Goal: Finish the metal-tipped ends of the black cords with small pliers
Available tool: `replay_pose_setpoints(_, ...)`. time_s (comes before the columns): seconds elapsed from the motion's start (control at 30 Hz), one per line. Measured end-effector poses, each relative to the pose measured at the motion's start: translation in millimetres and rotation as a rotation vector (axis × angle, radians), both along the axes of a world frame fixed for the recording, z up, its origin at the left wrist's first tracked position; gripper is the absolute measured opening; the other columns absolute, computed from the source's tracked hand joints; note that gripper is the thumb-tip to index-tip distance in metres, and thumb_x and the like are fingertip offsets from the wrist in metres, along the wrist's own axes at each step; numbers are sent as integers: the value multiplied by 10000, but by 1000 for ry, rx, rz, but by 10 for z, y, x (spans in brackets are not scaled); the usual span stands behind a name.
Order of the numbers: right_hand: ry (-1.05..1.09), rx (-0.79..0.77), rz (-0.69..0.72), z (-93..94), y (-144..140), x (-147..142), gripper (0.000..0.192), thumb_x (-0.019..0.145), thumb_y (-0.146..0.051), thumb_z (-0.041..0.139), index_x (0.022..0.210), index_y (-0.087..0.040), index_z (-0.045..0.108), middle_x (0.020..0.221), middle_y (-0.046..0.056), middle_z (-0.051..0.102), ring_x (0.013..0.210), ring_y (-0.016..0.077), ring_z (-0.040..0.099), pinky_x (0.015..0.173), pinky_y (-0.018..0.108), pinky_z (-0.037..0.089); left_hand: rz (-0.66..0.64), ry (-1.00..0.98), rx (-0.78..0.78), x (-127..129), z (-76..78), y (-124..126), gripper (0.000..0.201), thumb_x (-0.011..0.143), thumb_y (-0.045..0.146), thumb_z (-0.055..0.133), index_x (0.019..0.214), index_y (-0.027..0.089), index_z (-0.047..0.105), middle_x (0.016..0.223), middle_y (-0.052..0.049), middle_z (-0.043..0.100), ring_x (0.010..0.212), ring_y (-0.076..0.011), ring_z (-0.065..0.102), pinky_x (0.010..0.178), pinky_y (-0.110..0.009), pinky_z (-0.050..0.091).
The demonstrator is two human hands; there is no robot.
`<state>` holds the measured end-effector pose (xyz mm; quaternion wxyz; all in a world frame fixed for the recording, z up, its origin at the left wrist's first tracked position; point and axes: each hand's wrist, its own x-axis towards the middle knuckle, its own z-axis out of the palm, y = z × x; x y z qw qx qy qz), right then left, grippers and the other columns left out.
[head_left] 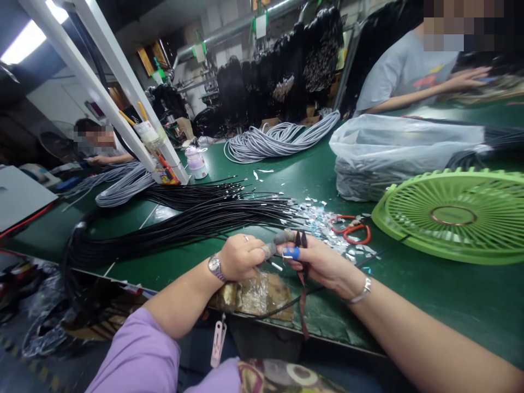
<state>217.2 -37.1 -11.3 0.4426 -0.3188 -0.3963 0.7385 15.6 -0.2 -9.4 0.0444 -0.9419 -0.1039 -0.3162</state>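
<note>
2 hands meet at the green worktop (409,295) edge: your left hand (239,256) and right hand (317,261) both pinch 1 thin black cable (286,308). Loosen either pinch and it could drop off the edge, I'd judge.

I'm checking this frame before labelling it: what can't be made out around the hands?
- Head view: the cable end between the left hand and right hand is covered by taped fingertips.
- The dark tool in the right hand is too small to identify.
- The foil scraps are blurred.

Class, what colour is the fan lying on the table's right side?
Light green fan, seen clearly in the head view.
</note>
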Motion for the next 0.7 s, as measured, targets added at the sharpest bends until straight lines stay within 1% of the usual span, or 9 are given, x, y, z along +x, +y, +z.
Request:
replay_pose_setpoints(0.17,-59,47,-45,-16,-12,-28,377,550,-366,841,785,-167,622,597,-51,492,458,45,311,418,220,196,38,9,-23,-6,-26,4,191,762,168,459,871,181,616,669,-44,613,593,-146,559,582,-272,455)
replay_pose_setpoints(0.27,-133,100,-76,-4,-14,-12,406,558,-383,829,819,-173,600,607,-55,497,467,50,333,428,217,223,53,-12,-61,-4,-36,5,216,772,164,471,928,174,618,714,-53,630,640,-152,585,607,-272,474)
replay_pose_setpoints(0.33,-196,142,-94,21,-23,3,404,572,-373,816,838,-177,584,626,-54,513,482,55,347,439,214,246,47,-38,-129,6,-39,10,221,783,162,483,962,170,613,778,-67,644,684,-156,602,625,-268,481)
replay_pose_setpoints(0.43,-280,202,-98,50,-44,8,360,624,-358,773,857,-187,559,689,-33,566,520,71,400,465,217,294,46,-78,-289,38,-26,9,157,801,202,515,922,163,606,850,-90,644,714,-162,608,628,-266,480)
replay_pose_setpoints(0.5,-327,264,-74,37,-51,-1,319,662,-354,732,867,-198,544,725,-17,592,577,99,469,511,231,352,98,-132,-453,71,-2,-3,135,816,272,533,864,162,597,811,-77,636,701,-161,607,634,-271,480)
replay_pose_setpoints(0.53,-356,311,-61,19,-49,-6,300,677,-355,712,870,-202,541,743,-8,605,616,117,505,546,245,385,145,-169,-573,90,13,-12,161,829,315,534,834,163,586,750,-54,623,657,-149,600,617,-264,476)
replay_pose_setpoints(0.6,-463,426,-60,-31,-33,-9,244,734,-378,649,876,-209,545,748,7,623,657,147,546,601,277,425,251,-247,-882,130,48,-29,265,838,422,534,781,163,547,614,5,567,520,-109,558,522,-226,443)
replay_pose_setpoints(0.67,-625,542,-117,-80,-10,5,208,828,-416,529,878,-216,552,724,19,633,623,157,556,605,298,438,329,-332,-1214,164,81,-34,383,796,544,555,749,168,498,524,55,499,391,-74,486,403,-185,356)
replay_pose_setpoints(0.7,-702,590,-152,-98,0,18,231,874,-427,453,884,-220,553,719,25,638,601,158,559,599,302,441,351,-375,-1355,176,96,-31,434,757,594,575,743,170,481,504,70,478,353,-65,459,364,-174,311)
